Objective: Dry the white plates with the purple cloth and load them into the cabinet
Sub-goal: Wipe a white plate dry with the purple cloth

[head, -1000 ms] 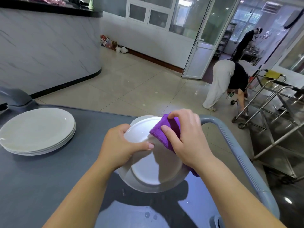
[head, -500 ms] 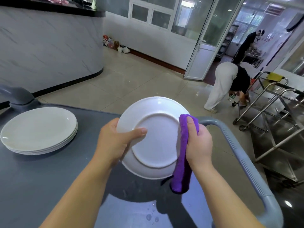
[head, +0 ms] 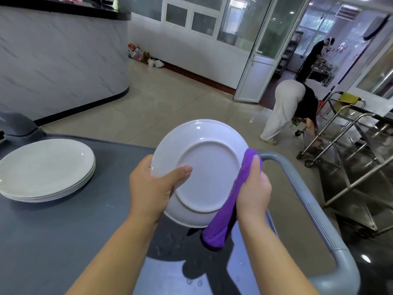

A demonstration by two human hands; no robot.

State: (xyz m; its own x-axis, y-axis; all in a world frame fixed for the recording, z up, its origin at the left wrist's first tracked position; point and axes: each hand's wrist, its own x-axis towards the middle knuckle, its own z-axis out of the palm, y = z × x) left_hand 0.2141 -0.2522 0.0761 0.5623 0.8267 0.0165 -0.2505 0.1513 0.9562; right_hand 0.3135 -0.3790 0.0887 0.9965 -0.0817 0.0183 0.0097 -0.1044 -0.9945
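Grey counter (head: pixel 53 241) with a rounded rail (head: pixel 308 199) along its right edge, tiled floor beyond, marble-faced bar at far left. One white plate (head: pixel 204 167) is held up over the near right of the counter, tilted, its underside toward the camera. Left hand (head: pixel 148 188) grips its left rim, thumb laid across the base ring. Right hand (head: pixel 253 188) clutches the purple cloth (head: pixel 223 226) and presses it on the plate's right rim; the cloth's loose end hangs below the plate. Water drops (head: pixel 193 282) lie on the counter near the camera. Judged stage: drying, on the back and rim of this plate. No cabinet in view, so loading looks not yet begun for this plate. A stack (head: pixel 44 167) sits well apart at the left; whether it is dried or waiting cannot be told. Count: one plate in hand; one stack, about four rims showing, too close to be sure; one cloth; two other persons far off by the doors.
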